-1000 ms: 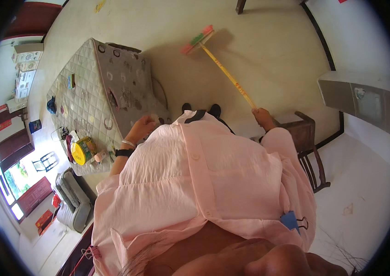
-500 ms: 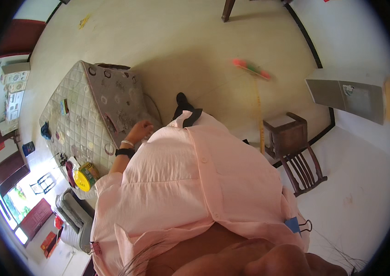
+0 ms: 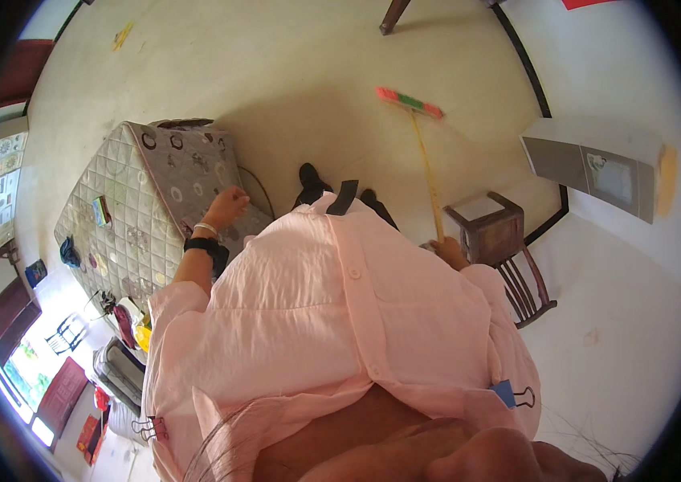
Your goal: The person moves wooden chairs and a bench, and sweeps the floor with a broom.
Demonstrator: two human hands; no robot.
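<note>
My right hand (image 3: 450, 252) is wrapped round the yellow handle of a broom (image 3: 426, 165), to the right of my pink shirt. The broom's red and green head (image 3: 409, 103) rests on the floor ahead of me, with the handle slanting back toward my hip. At my left side, my left hand (image 3: 228, 207) hangs in a loose fist, with nothing visible in it. It is in front of the grey patterned side of a cloth-covered table (image 3: 136, 205). A black band and a pale bracelet circle that wrist.
A dark wooden chair (image 3: 497, 234) stands close by my right hand. Beyond it, a grey and white cabinet (image 3: 589, 165) is against the wall. A wooden furniture leg (image 3: 393, 16) is at the far edge. Yellow scraps (image 3: 122, 36) lie on the floor far left.
The broom head has swung left and is no longer blurred. My right hand has come into view on the handle. My left hand has moved slightly left and forward.
</note>
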